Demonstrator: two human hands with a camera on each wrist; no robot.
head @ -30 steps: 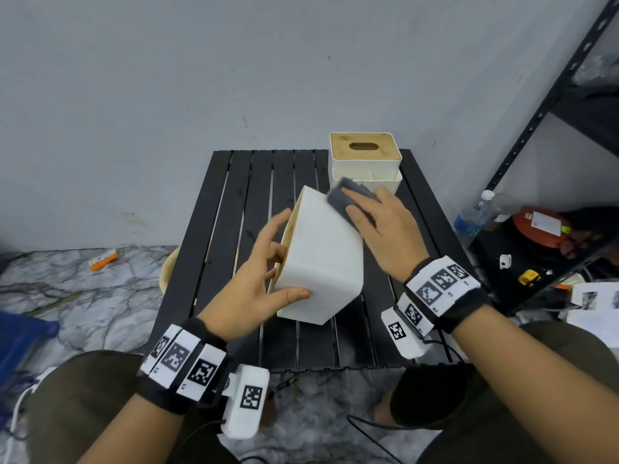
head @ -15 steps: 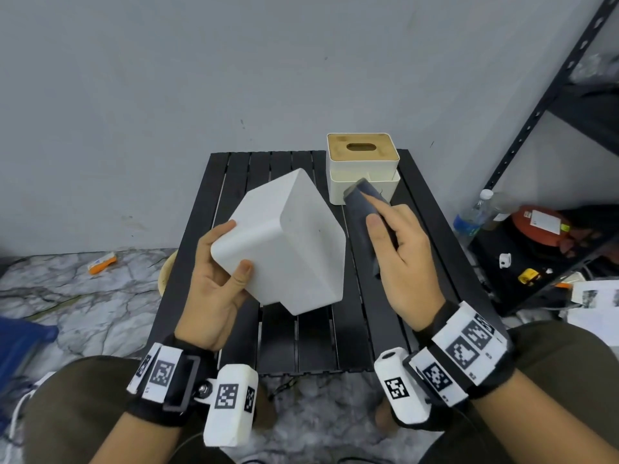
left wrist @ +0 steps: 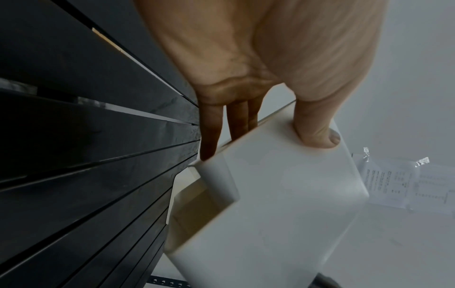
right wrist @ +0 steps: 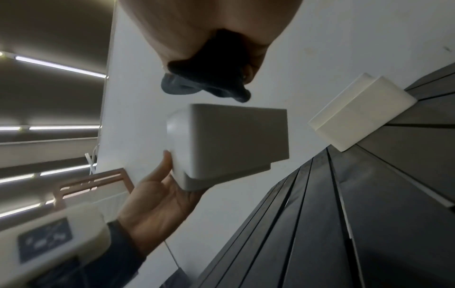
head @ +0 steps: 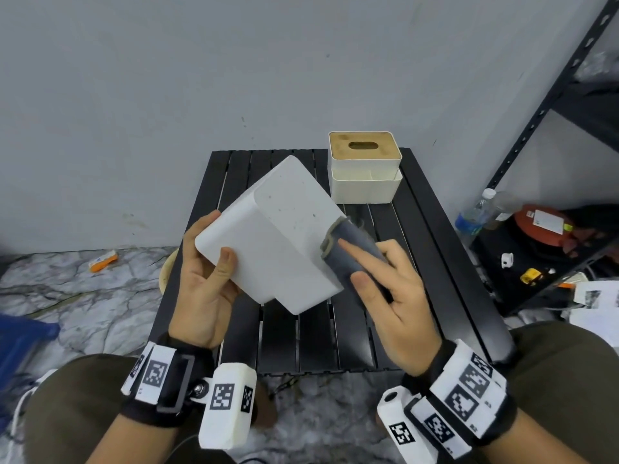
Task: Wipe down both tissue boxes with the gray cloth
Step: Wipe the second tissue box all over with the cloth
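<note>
A white tissue box (head: pixel 281 236) is held tilted in the air above the black slatted table (head: pixel 335 329), its speckled underside turned up. My left hand (head: pixel 207 262) grips its left end, thumb on the near face (left wrist: pixel 317 134), fingers behind it. My right hand (head: pixel 385 279) holds the folded gray cloth (head: pixel 348 249) against the box's right edge, index finger laid along the cloth. In the right wrist view the cloth (right wrist: pixel 206 85) bunches under the palm above the box (right wrist: pixel 229 144). A second white tissue box (head: pixel 365 169) with a wooden slotted lid stands at the table's back right.
A black metal shelf (head: pixel 552 105) rises at the right, with a water bottle (head: pixel 475 212), a red-lidded container (head: pixel 542 222) and small parts on its lower level. Papers (head: pixel 596 296) lie on the marble floor at right; an orange item (head: pixel 102 261) lies on it at left.
My left hand turned the box from standing on the table to lifted with its underside up. My right hand brought the cloth from the box's far top corner down to its right edge.
</note>
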